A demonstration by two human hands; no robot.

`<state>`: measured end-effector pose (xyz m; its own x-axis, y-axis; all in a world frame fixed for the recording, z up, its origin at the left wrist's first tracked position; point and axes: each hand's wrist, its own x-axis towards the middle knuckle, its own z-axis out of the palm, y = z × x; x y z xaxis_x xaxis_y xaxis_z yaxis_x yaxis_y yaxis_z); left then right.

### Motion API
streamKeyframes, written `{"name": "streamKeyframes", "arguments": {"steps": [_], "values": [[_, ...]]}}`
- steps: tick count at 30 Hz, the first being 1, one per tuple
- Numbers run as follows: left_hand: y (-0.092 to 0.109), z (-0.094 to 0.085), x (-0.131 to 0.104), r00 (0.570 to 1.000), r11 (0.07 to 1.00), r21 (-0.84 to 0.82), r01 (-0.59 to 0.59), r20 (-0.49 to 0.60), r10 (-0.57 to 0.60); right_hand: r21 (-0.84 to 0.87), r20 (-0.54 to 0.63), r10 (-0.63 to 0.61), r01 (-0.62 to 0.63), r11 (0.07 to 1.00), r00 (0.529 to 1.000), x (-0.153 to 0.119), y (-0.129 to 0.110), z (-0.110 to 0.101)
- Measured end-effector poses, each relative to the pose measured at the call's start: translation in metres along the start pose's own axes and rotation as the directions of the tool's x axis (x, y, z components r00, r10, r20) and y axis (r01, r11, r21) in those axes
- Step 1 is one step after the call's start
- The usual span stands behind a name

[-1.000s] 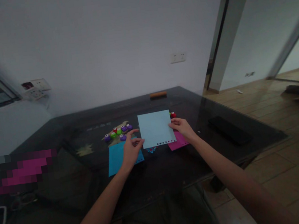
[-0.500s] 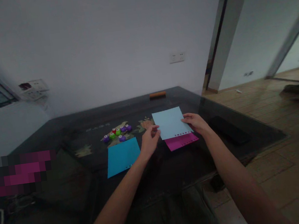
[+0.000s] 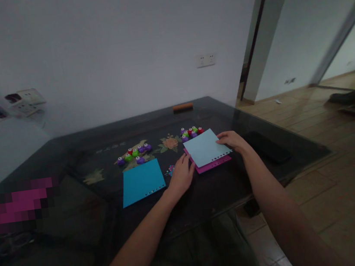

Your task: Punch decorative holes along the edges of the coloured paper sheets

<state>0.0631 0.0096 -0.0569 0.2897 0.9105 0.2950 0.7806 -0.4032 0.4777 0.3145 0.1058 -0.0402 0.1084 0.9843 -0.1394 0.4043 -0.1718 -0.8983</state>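
A light blue sheet with holes along its near edge lies over a pink sheet, which shows at the near and left edges. My right hand pinches the light blue sheet at its right edge. My left hand is at the left edge of the pink sheet, fingers slightly spread, touching it. Left of it lies a bright blue sheet. Several small purple, green and red toys with eyes are grouped behind that sheet, and another group is behind the light blue one.
A brown roll lies at the far edge of the dark table. A long black object is at the right. White sockets are on the wall. Pixelated pink patches cover the left side.
The light blue sheet has tilted and come lower over the pink one, uncovering the toys behind it. My left hand has moved off it to the pink sheet's edge. The view has shifted slightly.
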Motion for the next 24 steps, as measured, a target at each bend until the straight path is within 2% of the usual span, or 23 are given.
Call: {"name": "streamKeyframes", "arguments": {"steps": [6, 12, 24], "values": [[-0.001, 0.0072, -0.0031, 0.997, 0.995, 0.09, -0.043, 0.069, 0.037, -0.044, 0.014, -0.002, 0.003, 0.999, 1.0, -0.0046, -0.0036, 0.0043], [0.0005, 0.0073, -0.0045, 0.993, 0.98, 0.177, -0.09, 0.093, 0.075, -0.09, -0.002, -0.026, 0.026, 0.996, 1.0, -0.0022, -0.001, 0.0055], [0.0013, 0.0059, -0.0046, 0.991, 0.975, 0.199, -0.096, 0.115, 0.075, -0.116, 0.018, -0.016, 0.018, 0.993, 1.0, -0.0031, -0.0019, 0.0056]]}}
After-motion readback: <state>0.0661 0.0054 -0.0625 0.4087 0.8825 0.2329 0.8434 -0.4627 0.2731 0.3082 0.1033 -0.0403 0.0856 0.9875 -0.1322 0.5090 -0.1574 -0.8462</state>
